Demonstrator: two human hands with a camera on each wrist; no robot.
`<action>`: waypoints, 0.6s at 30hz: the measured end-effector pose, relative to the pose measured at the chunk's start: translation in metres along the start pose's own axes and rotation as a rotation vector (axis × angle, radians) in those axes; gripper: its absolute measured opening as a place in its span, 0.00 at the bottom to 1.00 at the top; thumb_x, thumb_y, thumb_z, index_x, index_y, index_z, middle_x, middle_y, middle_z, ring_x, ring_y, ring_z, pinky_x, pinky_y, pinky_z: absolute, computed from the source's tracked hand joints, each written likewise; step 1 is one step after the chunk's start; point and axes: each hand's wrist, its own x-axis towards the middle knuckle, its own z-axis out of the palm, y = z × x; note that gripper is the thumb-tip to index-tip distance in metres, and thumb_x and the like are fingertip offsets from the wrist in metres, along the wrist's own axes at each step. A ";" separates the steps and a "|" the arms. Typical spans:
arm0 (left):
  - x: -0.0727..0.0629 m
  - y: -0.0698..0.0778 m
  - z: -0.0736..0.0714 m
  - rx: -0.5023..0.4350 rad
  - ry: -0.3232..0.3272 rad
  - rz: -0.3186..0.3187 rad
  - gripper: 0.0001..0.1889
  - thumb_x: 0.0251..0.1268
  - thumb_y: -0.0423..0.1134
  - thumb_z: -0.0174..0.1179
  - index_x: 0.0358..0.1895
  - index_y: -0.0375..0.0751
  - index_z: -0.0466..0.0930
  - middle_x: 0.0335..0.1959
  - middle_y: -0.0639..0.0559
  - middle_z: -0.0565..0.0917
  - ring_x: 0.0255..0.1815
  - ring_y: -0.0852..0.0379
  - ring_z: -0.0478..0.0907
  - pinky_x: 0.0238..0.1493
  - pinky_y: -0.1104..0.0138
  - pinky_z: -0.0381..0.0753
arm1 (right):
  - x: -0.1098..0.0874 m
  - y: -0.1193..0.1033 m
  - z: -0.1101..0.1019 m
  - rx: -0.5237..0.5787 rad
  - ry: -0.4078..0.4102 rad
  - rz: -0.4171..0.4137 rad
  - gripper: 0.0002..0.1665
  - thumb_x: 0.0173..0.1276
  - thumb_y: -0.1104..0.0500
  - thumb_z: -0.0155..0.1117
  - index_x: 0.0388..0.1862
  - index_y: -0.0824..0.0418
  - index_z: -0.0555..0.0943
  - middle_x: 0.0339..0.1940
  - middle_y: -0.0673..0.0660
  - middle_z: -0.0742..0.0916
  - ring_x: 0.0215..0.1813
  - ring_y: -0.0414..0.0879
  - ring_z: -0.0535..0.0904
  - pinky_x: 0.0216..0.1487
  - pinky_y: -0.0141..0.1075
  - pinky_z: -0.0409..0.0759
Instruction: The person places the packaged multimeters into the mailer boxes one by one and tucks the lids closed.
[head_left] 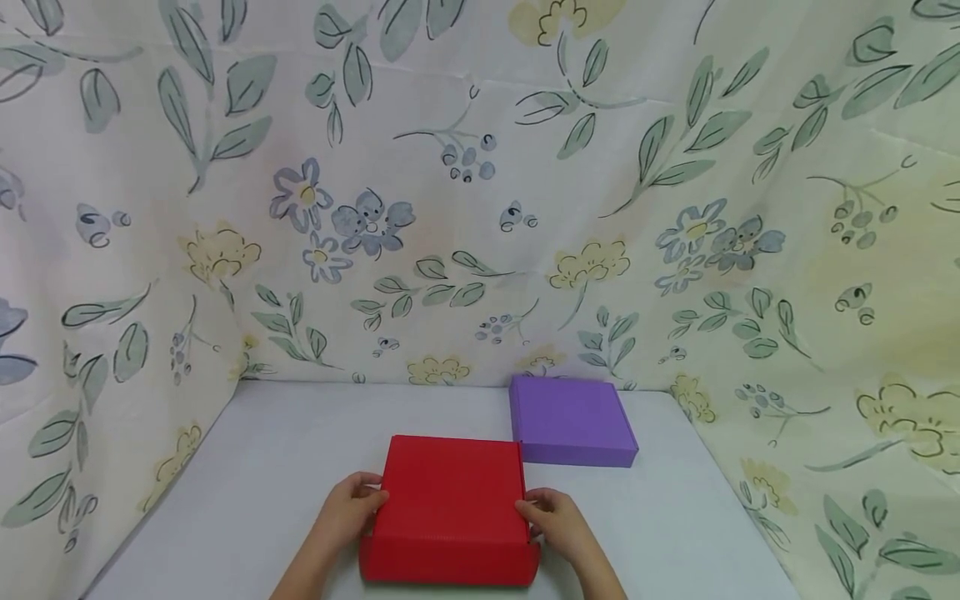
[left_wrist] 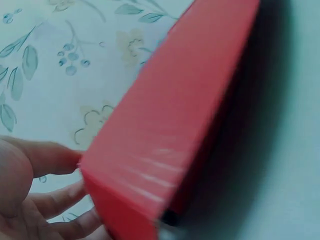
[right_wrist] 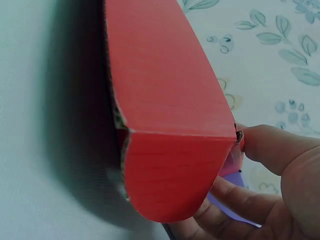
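Note:
A red cardboard box [head_left: 450, 492] lies between my two hands near the front of the table. Its front flap [head_left: 450, 560] hangs outside the front, and one rounded side tab [right_wrist: 170, 175] sticks out in the right wrist view. My left hand [head_left: 351, 506] holds the box's left side, thumb at the top edge and fingers along the side. On the opposite side, my right hand [head_left: 558, 521] grips the box with its thumb on the top edge and its fingers partly hidden behind the tab. Whether the box's base touches the table is hard to tell.
Behind and to the right of the red box sits a closed purple box [head_left: 573, 421], close to its back right corner. The white table [head_left: 300, 425] is bordered at the back and both sides by a floral cloth [head_left: 450, 208].

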 end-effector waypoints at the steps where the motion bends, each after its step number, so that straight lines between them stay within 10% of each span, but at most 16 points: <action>1: -0.001 -0.001 0.001 0.014 0.017 0.006 0.25 0.65 0.38 0.69 0.60 0.30 0.75 0.45 0.41 0.82 0.37 0.51 0.82 0.36 0.59 0.86 | 0.000 0.000 0.000 0.001 0.006 0.007 0.31 0.70 0.46 0.69 0.57 0.71 0.80 0.35 0.54 0.85 0.31 0.46 0.82 0.33 0.41 0.80; 11: -0.024 0.001 0.004 0.097 0.102 0.095 0.20 0.69 0.41 0.66 0.56 0.28 0.80 0.47 0.39 0.84 0.39 0.51 0.84 0.40 0.58 0.87 | -0.012 -0.003 -0.001 -0.026 0.103 -0.093 0.29 0.75 0.44 0.64 0.58 0.69 0.81 0.39 0.56 0.86 0.34 0.47 0.84 0.33 0.41 0.82; 18: -0.048 -0.001 0.001 0.133 0.079 0.041 0.27 0.64 0.46 0.71 0.57 0.27 0.79 0.49 0.39 0.84 0.39 0.52 0.83 0.41 0.56 0.87 | -0.041 -0.001 0.001 -0.064 0.096 -0.042 0.33 0.70 0.42 0.69 0.61 0.66 0.81 0.47 0.56 0.86 0.45 0.50 0.84 0.43 0.48 0.87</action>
